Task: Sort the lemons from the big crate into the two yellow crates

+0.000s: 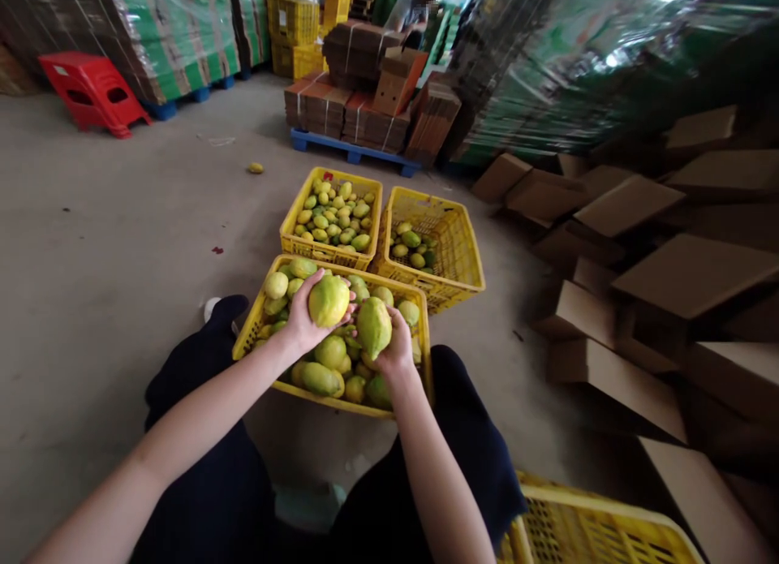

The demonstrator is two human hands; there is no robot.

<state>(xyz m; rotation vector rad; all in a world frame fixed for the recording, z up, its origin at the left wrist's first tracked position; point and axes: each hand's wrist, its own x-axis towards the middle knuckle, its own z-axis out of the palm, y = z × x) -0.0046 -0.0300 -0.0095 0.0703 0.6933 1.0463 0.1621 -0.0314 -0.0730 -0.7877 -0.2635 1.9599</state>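
My left hand (pixel 303 314) is closed around a yellow-green lemon (pixel 329 300). Another lemon (pixel 373 327), greener and with a pointed lower end, sits in the grip of my right hand (pixel 397 342). Both hands are held close together over a yellow plastic crate (pixel 256 325) full of yellow and green lemons, which stands between my knees. Just beyond it are two more yellow crates: the left one (pixel 286 223) is well filled with lemons, while the right one (pixel 466 239) has a small heap at its bottom left.
Cardboard boxes (pixel 699 272) pile up along the right. Another yellow crate (pixel 608 523) stands at lower right. Ahead, flattened cartons (pixel 316 105) rest on a blue pallet (pixel 329 146), with a person (pixel 406 12) behind. A red stool (pixel 97 89) and a stray lemon (pixel 255 168) are leftward.
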